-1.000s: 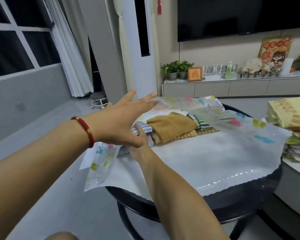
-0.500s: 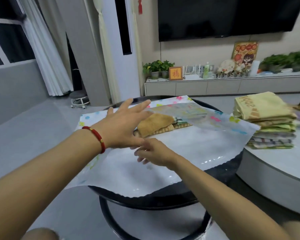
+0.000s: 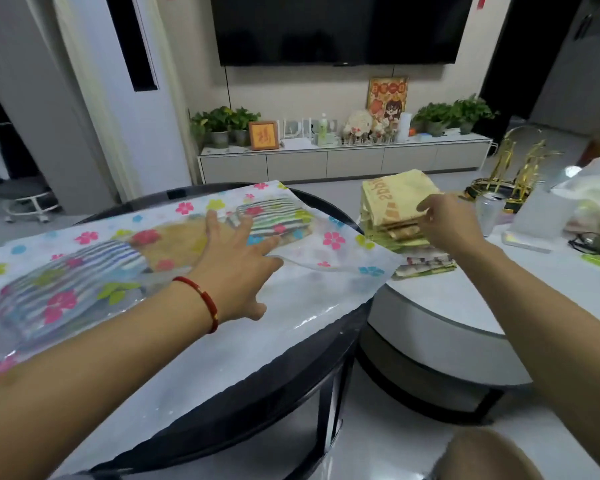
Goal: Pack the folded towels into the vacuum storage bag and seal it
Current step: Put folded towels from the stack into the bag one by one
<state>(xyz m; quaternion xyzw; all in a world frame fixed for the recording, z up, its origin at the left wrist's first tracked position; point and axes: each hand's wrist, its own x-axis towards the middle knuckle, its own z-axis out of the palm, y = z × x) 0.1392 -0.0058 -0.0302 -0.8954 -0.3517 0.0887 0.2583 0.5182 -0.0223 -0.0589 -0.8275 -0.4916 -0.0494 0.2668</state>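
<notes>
The clear plastic vacuum storage bag printed with coloured flowers point(image 3: 174, 216) lies flat across the round black table point(image 3: 243, 403), its open mouth end spreading toward the near edge as a plain translucent sheet. Three folded towels show through the printed upper layer: a blue-and-white striped one point(image 3: 73, 271) at the left, a tan one point(image 3: 177, 242) in the middle, and a green-striped one point(image 3: 274, 216) at the right. The left hand point(image 3: 238, 268), with a red cord bracelet point(image 3: 201, 299) at the wrist, rests palm down on the bag with fingers spread flat, pressing over the tan and green-striped towels; it grips nothing. To the right, on the lower white round table point(image 3: 465, 306) just beside the black one, stands a stack of folded towels point(image 3: 406, 230), topped by a pale yellow towel with orange lettering point(image 3: 392, 195). The right hand point(image 3: 447, 220) is at this stack, fingers curled around the near edge of the upper towels, thumb on top. Farther right on the white table sit a metal can point(image 3: 489, 211) and a plastic bag point(image 3: 593, 199). Behind, a long white cabinet point(image 3: 343, 161) carries potted plants point(image 3: 222, 124) under a dark wall-mounted screen point(image 3: 340, 27).
</notes>
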